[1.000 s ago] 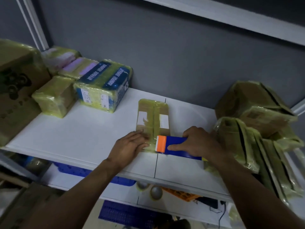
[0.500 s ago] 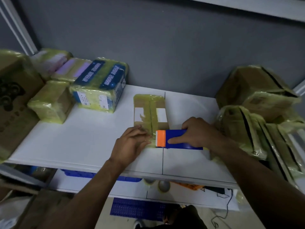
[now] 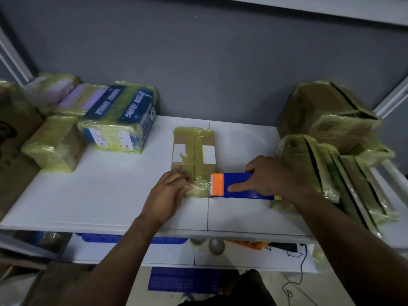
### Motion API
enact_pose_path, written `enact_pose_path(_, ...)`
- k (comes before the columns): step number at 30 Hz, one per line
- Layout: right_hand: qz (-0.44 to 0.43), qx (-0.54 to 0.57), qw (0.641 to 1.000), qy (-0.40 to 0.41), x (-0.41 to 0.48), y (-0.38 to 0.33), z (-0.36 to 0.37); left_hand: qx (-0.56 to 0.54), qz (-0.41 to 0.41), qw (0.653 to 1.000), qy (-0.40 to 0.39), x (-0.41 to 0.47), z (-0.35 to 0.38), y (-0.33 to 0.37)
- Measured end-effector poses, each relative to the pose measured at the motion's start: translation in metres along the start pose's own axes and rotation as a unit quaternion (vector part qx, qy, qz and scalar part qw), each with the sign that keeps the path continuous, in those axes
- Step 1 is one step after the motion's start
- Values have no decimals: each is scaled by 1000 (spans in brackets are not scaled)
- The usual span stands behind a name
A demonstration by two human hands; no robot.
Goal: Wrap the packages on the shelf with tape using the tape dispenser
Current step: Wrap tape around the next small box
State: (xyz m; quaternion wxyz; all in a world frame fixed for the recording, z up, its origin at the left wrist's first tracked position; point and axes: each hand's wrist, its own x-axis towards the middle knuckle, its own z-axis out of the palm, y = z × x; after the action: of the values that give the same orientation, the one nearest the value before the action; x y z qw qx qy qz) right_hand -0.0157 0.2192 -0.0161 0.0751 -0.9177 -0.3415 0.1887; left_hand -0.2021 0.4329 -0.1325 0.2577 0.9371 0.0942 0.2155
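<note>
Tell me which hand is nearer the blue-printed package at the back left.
Left. The left hand rests on the flat package, right of the blue-printed package and nearer the camera; the right hand grips the tape dispenser farther right.

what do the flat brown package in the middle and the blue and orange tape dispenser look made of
Flat brown package: likely cardboard, matte brown, banded with glossy yellowish tape that glints. Blue and orange tape dispenser: probably smooth hard plastic, going by its even bright colours.
</note>
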Motion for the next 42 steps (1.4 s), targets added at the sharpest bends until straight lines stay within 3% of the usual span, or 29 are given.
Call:
enact_pose_path(6, -3, 11, 1000, -3, -2, 3, 9, -11, -25, 998, -59, -1, -8, 7)
enact_pose_path(10, 0, 28, 1000, 2, -3, 7, 10, 69, 4, 993, -100, 1, -6, 19)
enact_pose_path(17, 6, 35, 999, 9, -8, 5, 11, 59, -7, 997, -50, 6, -4, 26)
enact_pose_path(26, -7, 95, 995, 1, -33, 29, 20, 19, 13, 997, -71, -5, -2, 28)
enact_pose_path(32, -6, 91, 996, 18, -44, 32, 21, 64, 72, 994, -45, -8, 3, 33)
enact_pose_path(38, -8, 94, 995, 17, -41, 30, 31, 90, 28, 992, -80, -15, 13, 34)
enact_pose_path(42, 3, 90, 996, 14, -43, 29, 33, 29, 39, 997, -55, -14, 12, 40)
